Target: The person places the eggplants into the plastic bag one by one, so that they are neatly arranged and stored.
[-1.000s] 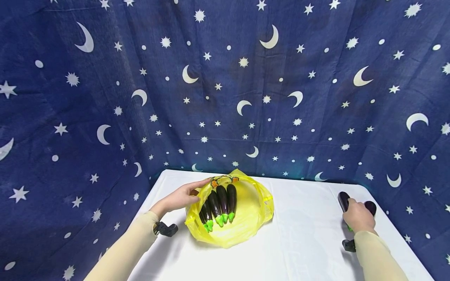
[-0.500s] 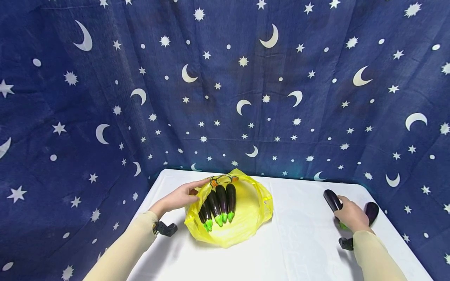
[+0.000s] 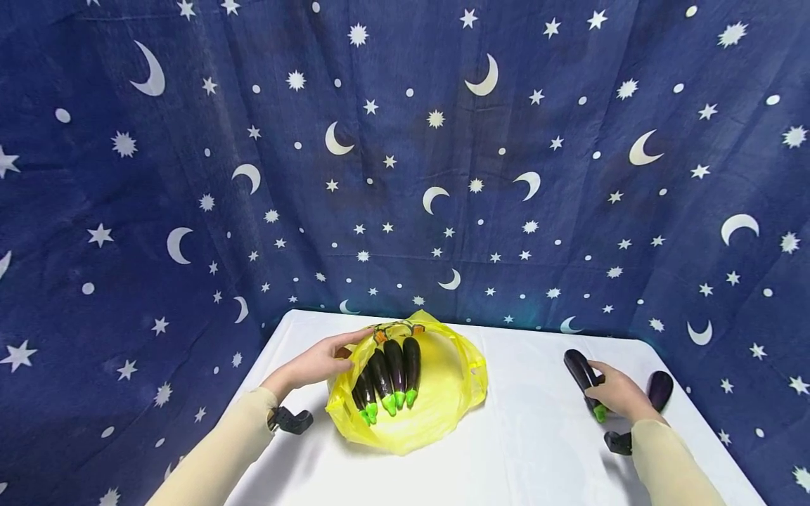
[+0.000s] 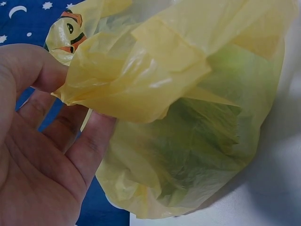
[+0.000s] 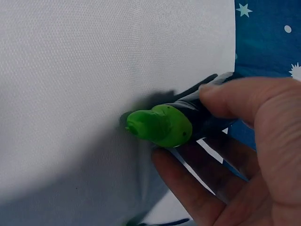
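My left hand (image 3: 313, 367) pinches the left rim of a yellow plastic bag (image 3: 436, 422), which lies with its mouth facing me. Several dark purple eggplants (image 3: 382, 376) with green stem ends lie side by side in the bag's left half. At the right of the table, my right hand (image 3: 619, 391) grips another eggplant (image 3: 578, 367) between thumb and fingers. The right wrist view has its green stem end (image 5: 162, 126) pointing toward the camera, with the thumb above and the fingers beneath. One more eggplant (image 3: 661, 388) lies just right of that hand, partly behind the wrist.
A white cloth covers the table (image 3: 519, 436). Behind it and along both sides hangs a dark blue curtain (image 3: 405, 176) with moons and stars. Small black wrist cameras sit on the left wrist (image 3: 292, 420) and the right wrist (image 3: 619, 443).
My right hand has moved left with the gripped eggplant, away from the other one, which now shows more fully. The left hand keeps its hold on the bag; the head view has tilted slightly.
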{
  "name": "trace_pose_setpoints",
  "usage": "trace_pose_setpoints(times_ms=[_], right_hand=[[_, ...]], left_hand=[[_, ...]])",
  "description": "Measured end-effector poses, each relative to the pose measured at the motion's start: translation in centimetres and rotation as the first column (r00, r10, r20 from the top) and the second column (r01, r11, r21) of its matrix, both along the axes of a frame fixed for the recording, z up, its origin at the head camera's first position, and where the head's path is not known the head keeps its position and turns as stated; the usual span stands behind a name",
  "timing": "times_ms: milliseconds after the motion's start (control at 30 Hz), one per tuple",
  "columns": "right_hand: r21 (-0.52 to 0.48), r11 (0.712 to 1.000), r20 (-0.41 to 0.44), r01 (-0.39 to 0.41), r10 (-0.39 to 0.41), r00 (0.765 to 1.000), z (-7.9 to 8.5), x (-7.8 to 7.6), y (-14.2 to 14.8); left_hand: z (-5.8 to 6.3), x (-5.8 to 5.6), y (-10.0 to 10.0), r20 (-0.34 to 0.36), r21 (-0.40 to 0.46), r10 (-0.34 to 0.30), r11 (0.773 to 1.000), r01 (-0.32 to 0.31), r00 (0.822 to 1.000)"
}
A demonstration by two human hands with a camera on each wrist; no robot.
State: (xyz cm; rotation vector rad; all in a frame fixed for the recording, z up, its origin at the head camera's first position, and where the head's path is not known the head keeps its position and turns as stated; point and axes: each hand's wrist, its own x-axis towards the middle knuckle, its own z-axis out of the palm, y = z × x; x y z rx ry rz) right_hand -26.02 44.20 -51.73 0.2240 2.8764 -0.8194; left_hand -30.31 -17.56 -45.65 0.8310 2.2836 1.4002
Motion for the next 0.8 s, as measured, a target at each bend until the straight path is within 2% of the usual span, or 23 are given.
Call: trace_pose_setpoints(times_ms=[333,567,800], right_hand=[[-0.116,0.992,0.015,0.048,-0.047,0.999,0.25,0.26,-0.40],[-0.100,0.993,0.015,0.057,-0.056,0.998,0.13,0.16,-0.46],[-0.077,0.996,0.007,0.048,-0.047,0.999,0.21,0.19,-0.57]], left_hand=[[-0.11,-0.02,-0.13,-0.032,-0.011,0.004,1.000,-0.005,0.999],[-0.10,0.01,-0.15,-0.020,-0.003,-0.008,1.000,0.008,1.000],[0.00,0.09,-0.27,-0.040,0.000,-0.006,1.000,0.006,0.999]])
